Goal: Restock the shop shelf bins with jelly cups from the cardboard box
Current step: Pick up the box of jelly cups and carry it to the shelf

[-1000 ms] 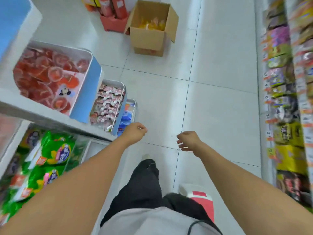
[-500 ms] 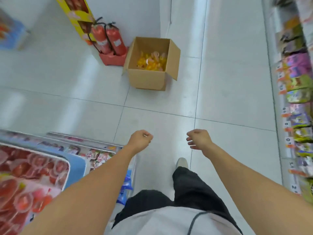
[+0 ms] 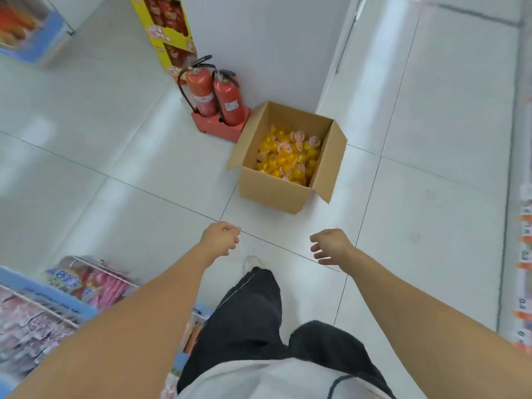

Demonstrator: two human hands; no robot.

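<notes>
An open cardboard box (image 3: 270,191) stands on the white tiled floor ahead, its flaps up. Inside lie many yellow jelly cups (image 3: 288,158), some showing pink lids. My left hand (image 3: 221,237) hangs in front of me with fingers loosely curled and holds nothing. My right hand (image 3: 331,246) is level with it, fingers relaxed and slightly spread, also holding nothing. Both hands are well short of the box. Shelf bins (image 3: 43,306) with packaged sweets sit at the lower left.
Two red fire extinguishers (image 3: 214,95) stand in a red base just left of the box, against the wall. A yellow display stand (image 3: 167,33) is behind them. A stocked shelf (image 3: 525,254) runs along the right edge. My legs and one shoe show below.
The view has swung away from the red jelly bins toward the floor and the box, which is now nearer. My right fingers have loosened. Both hands still hold nothing.
</notes>
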